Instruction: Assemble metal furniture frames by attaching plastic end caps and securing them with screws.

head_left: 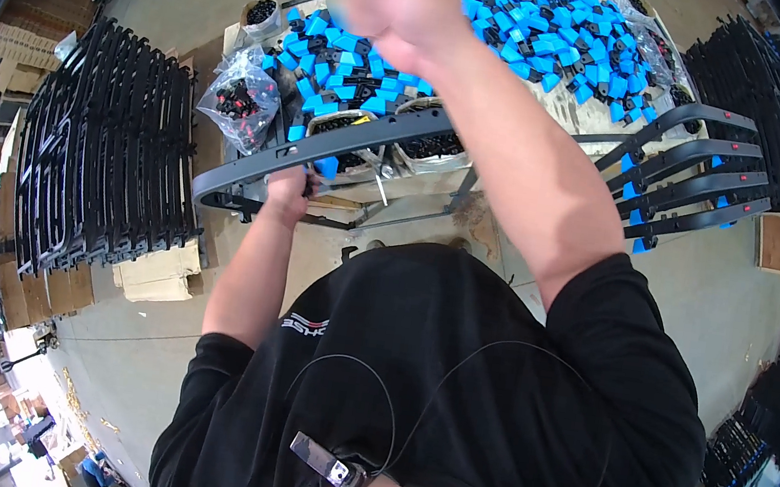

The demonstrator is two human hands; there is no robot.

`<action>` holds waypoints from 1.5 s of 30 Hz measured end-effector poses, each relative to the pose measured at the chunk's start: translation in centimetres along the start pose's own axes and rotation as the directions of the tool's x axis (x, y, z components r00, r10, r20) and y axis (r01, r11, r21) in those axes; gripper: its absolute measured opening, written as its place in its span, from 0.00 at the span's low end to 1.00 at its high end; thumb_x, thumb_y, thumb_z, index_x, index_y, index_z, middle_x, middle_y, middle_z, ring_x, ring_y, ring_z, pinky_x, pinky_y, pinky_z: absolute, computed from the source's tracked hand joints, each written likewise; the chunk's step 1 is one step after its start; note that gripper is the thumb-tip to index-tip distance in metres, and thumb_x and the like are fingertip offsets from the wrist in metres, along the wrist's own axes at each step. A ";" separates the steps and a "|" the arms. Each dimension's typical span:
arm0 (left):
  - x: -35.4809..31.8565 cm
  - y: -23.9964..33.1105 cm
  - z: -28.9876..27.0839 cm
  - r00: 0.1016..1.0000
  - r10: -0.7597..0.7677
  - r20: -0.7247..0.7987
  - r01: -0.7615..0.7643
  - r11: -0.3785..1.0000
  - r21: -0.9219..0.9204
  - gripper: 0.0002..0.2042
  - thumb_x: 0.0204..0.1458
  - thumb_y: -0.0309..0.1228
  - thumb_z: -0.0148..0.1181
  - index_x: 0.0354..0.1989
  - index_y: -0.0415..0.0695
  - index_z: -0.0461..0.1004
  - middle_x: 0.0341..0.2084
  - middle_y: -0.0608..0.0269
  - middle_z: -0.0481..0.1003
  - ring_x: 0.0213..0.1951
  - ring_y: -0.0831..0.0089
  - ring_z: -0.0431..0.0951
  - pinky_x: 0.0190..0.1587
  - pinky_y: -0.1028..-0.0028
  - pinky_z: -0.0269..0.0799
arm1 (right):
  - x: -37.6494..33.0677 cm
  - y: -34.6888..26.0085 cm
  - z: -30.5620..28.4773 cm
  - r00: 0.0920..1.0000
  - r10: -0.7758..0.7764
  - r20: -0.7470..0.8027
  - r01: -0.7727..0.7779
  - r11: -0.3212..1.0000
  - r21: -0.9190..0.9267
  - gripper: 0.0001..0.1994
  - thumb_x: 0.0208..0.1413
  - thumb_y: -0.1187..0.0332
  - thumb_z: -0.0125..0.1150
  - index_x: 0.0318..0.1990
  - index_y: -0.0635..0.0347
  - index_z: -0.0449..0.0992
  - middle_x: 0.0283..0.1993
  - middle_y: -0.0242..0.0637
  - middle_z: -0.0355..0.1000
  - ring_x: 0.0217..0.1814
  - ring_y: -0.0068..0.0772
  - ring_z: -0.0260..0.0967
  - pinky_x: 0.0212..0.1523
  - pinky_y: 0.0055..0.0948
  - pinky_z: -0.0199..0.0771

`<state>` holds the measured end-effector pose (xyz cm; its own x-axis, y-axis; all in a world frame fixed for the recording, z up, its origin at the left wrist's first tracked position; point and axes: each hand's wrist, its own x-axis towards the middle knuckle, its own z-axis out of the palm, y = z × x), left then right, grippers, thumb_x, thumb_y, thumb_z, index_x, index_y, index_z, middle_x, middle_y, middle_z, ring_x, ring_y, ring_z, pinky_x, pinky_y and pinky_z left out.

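Note:
My left hand (288, 191) grips a long dark grey curved plastic bar (365, 137) that lies across the front of the work table; a blue clip (325, 166) sits on the bar just right of that hand. My right hand (397, 3) is raised and blurred, close to the camera, above a heap of blue and black clips (535, 36). Its fingers look curled, and I cannot tell whether anything is inside them.
Finished grey bars with blue clips (694, 175) are stacked at the right. Racks of black bars (107, 147) stand on cardboard boxes at the left, more at the far right (765, 86). A clear bag of small parts (241, 101) and white tubs of black pieces (262, 15) sit on the table.

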<state>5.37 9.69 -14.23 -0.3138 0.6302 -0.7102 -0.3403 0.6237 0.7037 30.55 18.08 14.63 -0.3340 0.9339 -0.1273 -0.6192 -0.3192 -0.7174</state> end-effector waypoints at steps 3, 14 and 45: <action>0.1 0.5 -0.3 0.994 -0.107 -0.024 0.102 0.983 -0.150 0.15 0.67 0.47 0.53 0.36 0.49 0.70 0.19 0.68 0.67 0.18 0.73 0.69 0.21 0.72 0.66 | -7.8 -1.6 -7.5 0.986 -0.111 0.125 0.116 0.993 -0.026 0.27 0.73 0.51 0.46 0.20 0.47 0.51 0.19 0.23 0.45 0.19 0.20 0.38 0.20 0.25 0.40; -16.8 -2.5 10.2 0.707 0.214 0.675 -0.467 0.857 0.217 0.07 0.60 0.30 0.62 0.32 0.43 0.74 0.24 0.68 0.74 0.26 0.79 0.72 0.30 0.77 0.67 | -22.9 10.4 -29.1 0.901 0.377 -0.213 -0.262 0.866 0.425 0.15 0.65 0.61 0.50 0.48 0.64 0.74 0.47 0.46 0.74 0.49 0.44 0.72 0.49 0.42 0.74; -21.3 -6.6 22.3 0.709 0.140 0.691 -0.684 0.378 0.624 0.10 0.59 0.34 0.67 0.41 0.40 0.79 0.27 0.66 0.76 0.29 0.77 0.76 0.33 0.74 0.72 | -21.2 9.2 -31.4 0.892 0.450 0.048 -0.453 0.885 0.106 0.15 0.70 0.59 0.50 0.32 0.59 0.69 0.24 0.28 0.60 0.21 0.21 0.53 0.19 0.24 0.51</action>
<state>34.10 2.42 -3.33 0.3428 0.8538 -0.3918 0.6391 0.0937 0.7634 54.30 0.39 -10.75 -0.6106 0.6814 -0.4035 -0.4722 -0.7223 -0.5053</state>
